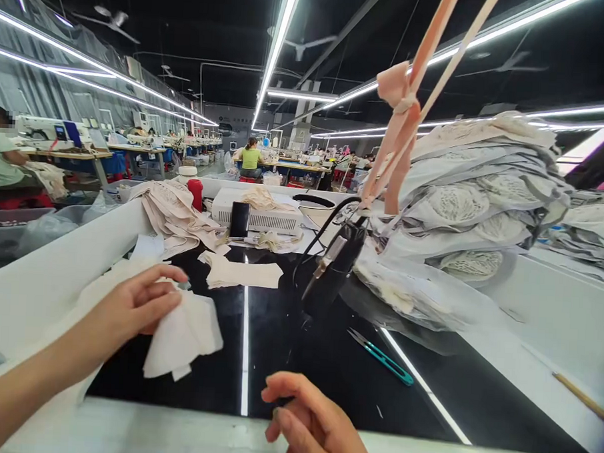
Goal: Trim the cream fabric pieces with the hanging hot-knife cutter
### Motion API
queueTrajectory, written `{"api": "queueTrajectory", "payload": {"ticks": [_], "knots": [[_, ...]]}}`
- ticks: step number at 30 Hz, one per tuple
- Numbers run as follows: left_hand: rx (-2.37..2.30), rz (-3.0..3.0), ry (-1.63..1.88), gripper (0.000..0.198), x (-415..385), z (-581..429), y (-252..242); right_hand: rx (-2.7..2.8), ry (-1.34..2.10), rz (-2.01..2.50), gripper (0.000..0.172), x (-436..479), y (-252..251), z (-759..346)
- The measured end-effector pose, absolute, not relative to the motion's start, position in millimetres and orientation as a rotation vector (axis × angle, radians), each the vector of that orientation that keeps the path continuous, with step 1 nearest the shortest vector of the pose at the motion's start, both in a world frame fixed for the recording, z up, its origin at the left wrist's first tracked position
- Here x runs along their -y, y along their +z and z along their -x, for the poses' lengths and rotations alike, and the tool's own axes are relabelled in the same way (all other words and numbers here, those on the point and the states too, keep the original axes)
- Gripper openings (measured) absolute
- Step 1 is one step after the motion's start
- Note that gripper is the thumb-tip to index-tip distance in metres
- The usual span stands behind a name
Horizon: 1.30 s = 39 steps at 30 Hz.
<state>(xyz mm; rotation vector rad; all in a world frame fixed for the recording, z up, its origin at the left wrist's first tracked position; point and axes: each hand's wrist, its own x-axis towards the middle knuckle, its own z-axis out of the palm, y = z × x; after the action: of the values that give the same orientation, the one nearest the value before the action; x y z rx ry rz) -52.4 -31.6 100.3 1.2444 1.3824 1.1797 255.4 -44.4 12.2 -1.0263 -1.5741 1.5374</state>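
Right hand (313, 421) is the closest thing to the camera, down at the near edge of the table, fingers loosely curled and relaxed, so I'd call that one released. Over to its left, the left hand (141, 299) has the actual grip: thumb and fingers pinching a few cream cloth pieces (187, 335), which fan out below and to the right of the fingertips over a shiny black tabletop (295, 373).

Right of that grip, well apart from it, there's a pair of teal snips (386, 360) lying at a slant, and way further right a stick with a wooden handle (582, 396). Just beyond the pinched cloth sits another cream cut piece (242, 274), lying flat. Past the grip and to the right, a black tool (338, 261) with a cable sits below a knotted peach strap (402, 111).

Further out from the grip: a heap of pale cloth (177, 214), a dark phone-like slab (239, 220) against a white vented box (267, 218), and, off to the right, a huge stack of bundled fabric (473, 194). Way beyond all that, someone in a bright green top (251, 159) is seated at a far table, back turned.
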Motion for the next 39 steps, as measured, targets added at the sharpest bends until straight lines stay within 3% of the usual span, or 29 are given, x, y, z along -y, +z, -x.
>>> {"api": "queueTrajectory", "payload": {"ticks": [4, 7, 12, 19, 34, 39], "knots": [[-1.088, -1.269, 0.966, 0.062, 14.5, 7.0, 96.6, 1.23, 1.966, 0.847, 0.07, 35.1, 15.9, -231.4], [-1.003, -1.259, 0.9, 0.064, 5.3, -10.4, 85.7, 1.145, 2.117, 0.734, 0.071, 31.5, 10.8, -222.1], [-1.076, -1.275, 0.783, 0.066, -7.6, -20.6, 66.8, 1.063, 2.031, 0.862, 0.045, 30.5, 13.9, -220.2], [-1.221, -1.326, 0.542, 0.063, -12.3, -15.1, 61.2, 1.065, 1.968, 0.985, 0.048, 28.2, 29.7, -226.3], [-1.179, -1.292, 0.695, 0.068, -19.9, -25.7, 52.4, 1.076, 2.054, 1.163, 0.056, 29.2, 31.6, -225.6], [-1.175, -1.314, 0.735, 0.059, -21.8, -25.7, 53.7, 1.199, 2.055, 1.144, 0.056, 27.5, 25.5, -225.7]]}}
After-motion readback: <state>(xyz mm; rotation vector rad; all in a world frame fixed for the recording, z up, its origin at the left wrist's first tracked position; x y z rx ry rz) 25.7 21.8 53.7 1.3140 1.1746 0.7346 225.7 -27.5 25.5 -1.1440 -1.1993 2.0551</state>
